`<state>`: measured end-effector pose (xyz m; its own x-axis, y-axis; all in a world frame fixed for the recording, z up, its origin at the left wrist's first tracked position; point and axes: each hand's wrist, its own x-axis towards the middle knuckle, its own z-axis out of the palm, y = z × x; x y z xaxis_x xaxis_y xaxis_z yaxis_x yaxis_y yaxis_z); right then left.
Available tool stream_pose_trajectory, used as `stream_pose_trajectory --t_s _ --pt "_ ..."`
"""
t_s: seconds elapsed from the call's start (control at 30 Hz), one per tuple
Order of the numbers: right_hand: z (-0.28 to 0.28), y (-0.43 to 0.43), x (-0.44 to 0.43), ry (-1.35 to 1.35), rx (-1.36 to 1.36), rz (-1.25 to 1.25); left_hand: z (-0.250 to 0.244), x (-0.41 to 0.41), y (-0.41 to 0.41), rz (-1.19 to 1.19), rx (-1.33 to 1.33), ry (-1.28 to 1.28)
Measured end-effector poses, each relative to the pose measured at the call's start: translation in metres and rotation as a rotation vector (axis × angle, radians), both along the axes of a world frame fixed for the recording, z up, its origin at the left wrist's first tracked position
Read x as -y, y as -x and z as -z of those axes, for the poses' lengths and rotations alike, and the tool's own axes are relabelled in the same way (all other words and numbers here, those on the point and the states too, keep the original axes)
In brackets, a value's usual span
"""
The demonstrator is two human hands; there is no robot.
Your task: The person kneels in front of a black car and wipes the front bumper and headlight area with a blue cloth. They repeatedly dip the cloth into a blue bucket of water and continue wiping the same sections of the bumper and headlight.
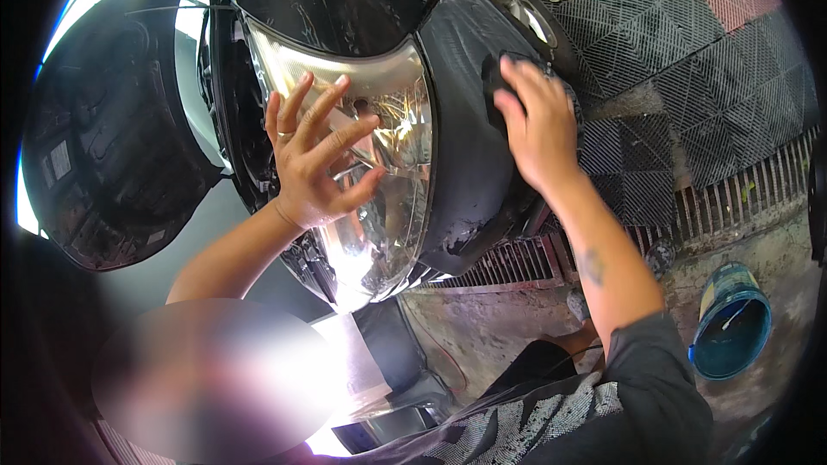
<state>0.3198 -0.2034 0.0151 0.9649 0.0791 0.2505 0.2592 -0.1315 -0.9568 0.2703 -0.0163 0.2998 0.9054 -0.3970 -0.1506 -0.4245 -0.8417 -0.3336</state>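
Observation:
My left hand [320,152] is spread over the clear headlight [404,206] of a dark car, with a ring on one finger. Whether its palm presses on the lens, I cannot tell. My right hand [539,119] is curled over a dark, flat piece [494,87] at the outer edge of the bumper corner [475,168]. Fingers and thumb cover much of this piece, so its kind is unclear. The bumper corner looks dull grey and streaked, with a chipped dark patch near its lower end. Glossy black fender [336,6] lies beyond the headlight.
The raised bonnet [123,123] stands at left. A wheel [510,3] is at the upper right, beside interlocking floor tiles [620,19]. A slotted drain grate [730,187] crosses the floor. At lower right stands a blue bucket [730,342]. A blurred patch hides the lower left.

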Motion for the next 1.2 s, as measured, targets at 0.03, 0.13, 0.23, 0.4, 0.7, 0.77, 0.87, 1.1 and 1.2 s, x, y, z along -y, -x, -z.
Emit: stream_pose_trajectory --t_s 0.03,0.13,0.23,0.4,0.7,0.77,0.87,1.1,1.2 --pt "-0.01 0.033 0.011 0.004 0.008 -0.033 0.001 -0.003 0.006 -0.01 0.002 0.009" --pt "-0.017 0.049 0.022 0.086 0.08 -0.088 -0.001 -0.001 0.006 -0.036 0.01 0.024" --pt "-0.013 -0.003 0.001 0.077 0.068 -0.013 0.001 0.004 -0.005 -0.004 0.013 0.031" --pt "-0.019 0.042 0.019 0.092 0.06 -0.064 0.0 -0.003 0.005 -0.015 0.012 0.033" --pt "-0.017 -0.003 0.002 0.093 -0.006 0.01 0.003 0.001 -0.002 -0.025 0.022 0.051" --pt "-0.021 0.043 0.021 0.104 0.036 -0.08 0.002 -0.005 0.01 -0.054 0.026 0.046" --pt "-0.018 0.038 0.022 0.104 0.068 -0.059 -0.003 0.001 0.007 -0.026 0.019 0.021" --pt "-0.021 0.022 0.015 0.043 0.009 -0.065 0.0 -0.003 0.005 -0.008 0.017 0.043" --pt "-0.018 0.046 0.03 0.115 0.022 -0.116 -0.004 0.0 0.007 -0.015 0.017 0.04"
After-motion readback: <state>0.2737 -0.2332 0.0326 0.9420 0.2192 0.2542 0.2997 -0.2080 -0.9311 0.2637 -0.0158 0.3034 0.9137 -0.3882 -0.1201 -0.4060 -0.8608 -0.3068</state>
